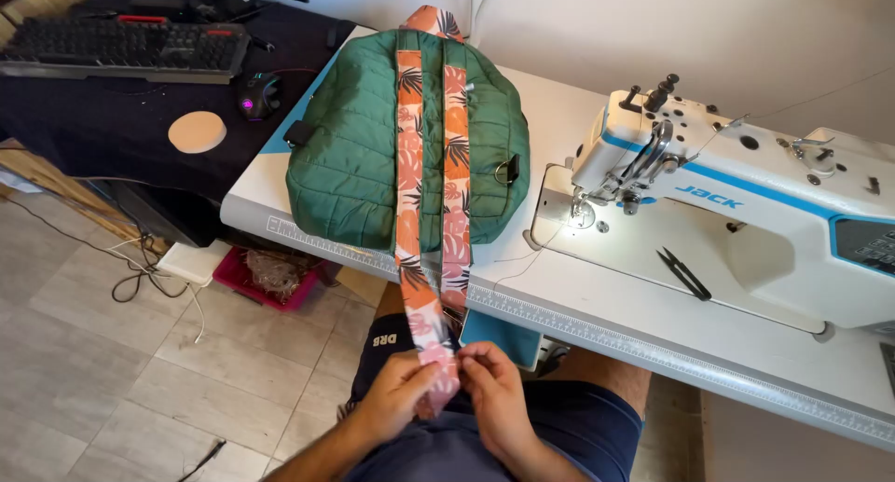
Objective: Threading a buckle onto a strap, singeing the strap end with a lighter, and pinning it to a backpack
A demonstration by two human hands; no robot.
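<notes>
Fingers: left hand (399, 389) and right hand (489, 389) pinch the strap (438, 351) end between them
Strap: flat woven band, orange-pink leaf print, doubled, running up from the fingers over the table (597, 305) edge
Bag: green quilted bag (359, 156), puffy, rounded, beyond the fingertips, strap lying across it
Clippers: black clippers (683, 273), up right of the fingers

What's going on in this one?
A seated person holds the lower end of an orange floral strap between the left hand and right hand, just above their lap. The strap's two lengths run up over a green quilted bag lying on the white sewing table. A white and blue sewing machine stands to the right, its lamp lit, with black thread snips lying on its bed, untouched.
</notes>
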